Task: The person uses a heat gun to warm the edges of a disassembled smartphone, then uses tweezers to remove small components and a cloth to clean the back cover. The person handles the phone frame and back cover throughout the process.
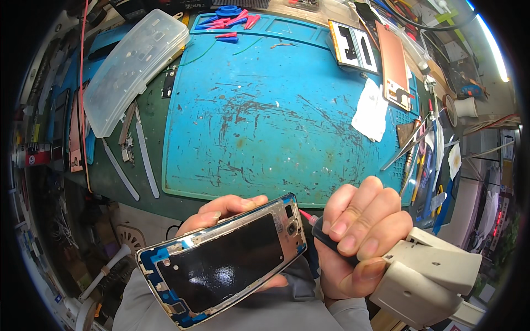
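Note:
My left hand (pixel 236 206) holds an opened phone body (pixel 226 256) tilted up, its fingers along the top edge. The body has a black centre panel, a metal rim, blue patches at both ends and a camera opening at the right. Beside it my right hand (pixel 359 231) is closed round a black dispenser tube (pixel 326 236) with a thin pink nozzle (pixel 306 215), whose point is near or behind the phone's right end; contact cannot be told. A beige plastic device (pixel 425 270) lies against that hand at the lower right.
A worn blue mat (pixel 237 138) has pink and blue nozzles (pixel 232 22), a white tissue (pixel 369 110), a framed part (pixel 353 47) and a copper-coloured panel (pixel 392 60). To the left are a clear case (pixel 132 71) and metal files (pixel 146 160); tools (pixel 419 160) crowd the right.

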`<state>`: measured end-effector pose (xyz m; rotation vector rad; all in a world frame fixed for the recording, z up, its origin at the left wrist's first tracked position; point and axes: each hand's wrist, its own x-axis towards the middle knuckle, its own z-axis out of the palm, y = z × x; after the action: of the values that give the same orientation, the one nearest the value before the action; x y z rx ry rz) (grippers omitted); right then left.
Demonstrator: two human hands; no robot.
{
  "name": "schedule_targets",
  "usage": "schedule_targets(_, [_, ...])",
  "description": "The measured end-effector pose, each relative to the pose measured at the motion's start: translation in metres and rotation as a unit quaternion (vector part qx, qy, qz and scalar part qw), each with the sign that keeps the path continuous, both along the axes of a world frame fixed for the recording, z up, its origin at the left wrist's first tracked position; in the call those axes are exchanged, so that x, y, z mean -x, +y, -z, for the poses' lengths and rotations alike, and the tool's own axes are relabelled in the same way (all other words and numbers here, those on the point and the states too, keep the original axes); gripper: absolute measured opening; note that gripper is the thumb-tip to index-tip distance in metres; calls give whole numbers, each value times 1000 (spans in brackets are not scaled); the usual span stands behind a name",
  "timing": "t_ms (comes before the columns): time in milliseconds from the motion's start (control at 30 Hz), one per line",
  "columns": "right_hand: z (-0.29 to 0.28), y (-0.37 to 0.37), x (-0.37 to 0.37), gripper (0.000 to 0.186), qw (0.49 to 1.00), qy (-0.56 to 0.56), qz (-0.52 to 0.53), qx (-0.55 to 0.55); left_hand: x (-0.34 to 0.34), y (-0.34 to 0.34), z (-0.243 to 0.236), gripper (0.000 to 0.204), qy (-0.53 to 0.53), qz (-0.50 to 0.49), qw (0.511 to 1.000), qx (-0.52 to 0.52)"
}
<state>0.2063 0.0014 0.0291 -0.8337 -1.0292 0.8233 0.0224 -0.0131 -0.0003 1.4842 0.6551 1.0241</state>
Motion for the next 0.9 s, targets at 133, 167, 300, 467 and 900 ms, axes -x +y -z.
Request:
schedule_targets(133, [1, -1, -1, 33, 1000, 2, -4, -2, -1, -3, 0, 126, -4, -11, 1000, 10])
schedule_targets(167, [1, -1, -1, 33, 1000, 3, -5, -2, 0, -2, -1, 126, 3, 1, 1000, 14])
schedule_targets(300, [0, -2, -2, 33, 1000, 3, -6, 0, 6, 9, -10, 125, 47, 58, 997, 7])
schedule_targets(467, [-2, -5, -2, 33, 1000, 6, -2, 7, 5, -2, -4, 126, 66, 5, 997, 31])
schedule_targets(900, [-3, -9, -2, 34, 1000, 4, -7, 17, 5, 1, -9, 119, 108, -9, 994, 18])
